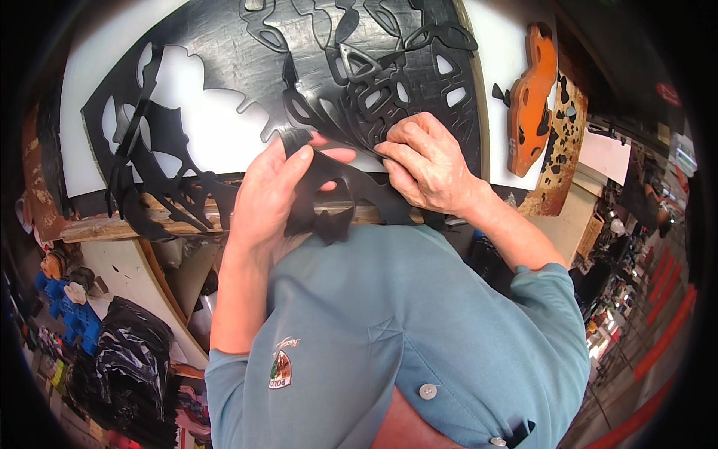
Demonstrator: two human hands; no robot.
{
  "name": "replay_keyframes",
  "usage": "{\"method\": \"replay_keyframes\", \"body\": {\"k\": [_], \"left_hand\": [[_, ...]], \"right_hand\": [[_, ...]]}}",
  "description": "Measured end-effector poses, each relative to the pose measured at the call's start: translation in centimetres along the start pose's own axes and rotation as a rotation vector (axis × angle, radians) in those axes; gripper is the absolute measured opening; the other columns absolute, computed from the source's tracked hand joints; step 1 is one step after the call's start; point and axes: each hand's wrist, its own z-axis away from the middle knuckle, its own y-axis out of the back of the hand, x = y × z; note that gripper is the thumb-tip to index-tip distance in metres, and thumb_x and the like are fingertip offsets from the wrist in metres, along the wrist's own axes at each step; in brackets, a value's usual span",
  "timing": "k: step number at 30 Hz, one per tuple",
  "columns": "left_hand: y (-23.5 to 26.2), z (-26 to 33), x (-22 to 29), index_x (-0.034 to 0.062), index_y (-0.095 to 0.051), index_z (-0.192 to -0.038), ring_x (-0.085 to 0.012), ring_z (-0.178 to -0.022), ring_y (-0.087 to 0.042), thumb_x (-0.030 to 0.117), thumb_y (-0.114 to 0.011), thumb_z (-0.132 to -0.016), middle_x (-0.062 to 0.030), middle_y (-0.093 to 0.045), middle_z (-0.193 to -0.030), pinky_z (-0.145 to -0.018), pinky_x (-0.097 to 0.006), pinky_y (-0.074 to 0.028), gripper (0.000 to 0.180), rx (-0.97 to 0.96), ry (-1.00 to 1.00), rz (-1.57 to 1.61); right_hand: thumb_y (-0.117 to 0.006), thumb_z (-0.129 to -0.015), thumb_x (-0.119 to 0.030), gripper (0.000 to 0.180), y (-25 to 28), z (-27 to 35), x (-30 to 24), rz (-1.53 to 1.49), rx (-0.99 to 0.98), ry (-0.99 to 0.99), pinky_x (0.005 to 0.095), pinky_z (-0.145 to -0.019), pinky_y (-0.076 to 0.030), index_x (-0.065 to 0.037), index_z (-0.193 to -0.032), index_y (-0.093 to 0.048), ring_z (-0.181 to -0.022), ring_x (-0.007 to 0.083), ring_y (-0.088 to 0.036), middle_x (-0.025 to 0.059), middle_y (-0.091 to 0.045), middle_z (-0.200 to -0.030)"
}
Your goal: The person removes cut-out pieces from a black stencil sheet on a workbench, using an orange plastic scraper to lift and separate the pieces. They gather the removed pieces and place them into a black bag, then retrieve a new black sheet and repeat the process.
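Observation:
A large black sheet (213,41), punched through with many curved openings, lies over a white board (206,123). My left hand (265,183) grips a lifted strip of the black sheet (333,172), thumb on top and fingers beneath, near the board's front edge. The strip droops over that edge toward my shirt. My right hand (430,165) is closed in a pinch at the sheet's cut lines, right of the left hand. Its fingertips hide just what they grip. Outlined shapes (381,93) still sit in the sheet beyond my right hand.
An orange cutting die (529,105) with a wavy outline rests on the board at the right. Small black scraps (561,123) lie beside it on a rusty plate. A wooden edge (97,228) runs along the front. Lower left are a black plastic bag (138,348) and blue crates (71,314).

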Motion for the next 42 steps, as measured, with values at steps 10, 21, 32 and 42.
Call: {"method": "replay_keyframes", "body": {"k": [10, 21, 32, 42], "left_hand": [[-2.7, 2.6, 0.5, -0.0048, -0.066, -0.132, -0.0140, -0.111, -0.067, -0.001, -0.065, -0.103, -0.0131, -0.068, -0.127, -0.097, -0.029, -0.055, 0.029, 0.520, -0.648, -0.587], [-7.2, -2.6, 0.8, -0.0006, -0.061, -0.099, -0.0159, -0.065, -0.063, 0.023, -0.083, -0.097, -0.0098, -0.070, -0.083, -0.061, -0.029, -0.055, 0.032, 0.177, -0.596, -0.709], [-3.0, -3.5, -0.4, 0.0021, -0.063, -0.102, -0.0138, -0.080, -0.068, 0.027, -0.047, -0.118, -0.0087, -0.069, -0.092, -0.071, -0.027, -0.055, 0.034, 0.073, -0.487, -0.126], [-5.2, -1.5, 0.0, -0.0058, -0.064, -0.134, -0.0136, -0.087, -0.071, 0.008, -0.057, -0.112, -0.0171, -0.076, -0.113, -0.077, -0.028, -0.059, 0.027, 0.230, -0.581, -0.248]], "right_hand": [[-0.062, -0.112, -0.027, 0.029, 3.2, -1.5, -1.5, -0.941, 0.319, -0.932, 0.0210, -0.064, -0.045, 0.000, -0.118, -0.070, -0.071, 0.0020, -0.052, -0.0077, -0.060, -0.081], [-0.061, -0.112, -0.018, 0.021, 3.1, -3.5, -3.6, -0.820, 0.247, -0.672, 0.0240, -0.070, -0.047, 0.002, -0.109, -0.069, -0.079, 0.0052, -0.053, -0.0014, -0.062, -0.086], [-0.057, -0.114, -0.029, 0.031, 2.8, -3.2, -0.7, -1.635, 0.376, -0.833, 0.0278, -0.065, -0.050, -0.002, -0.118, -0.071, -0.076, 0.0108, -0.064, 0.0050, -0.073, -0.097], [-0.056, -0.114, -0.029, 0.034, 3.2, -4.5, -1.2, -1.652, 0.442, -0.791, 0.0269, -0.060, -0.047, 0.001, -0.120, -0.069, -0.082, 0.0144, -0.067, 0.0090, -0.076, -0.102]]}}
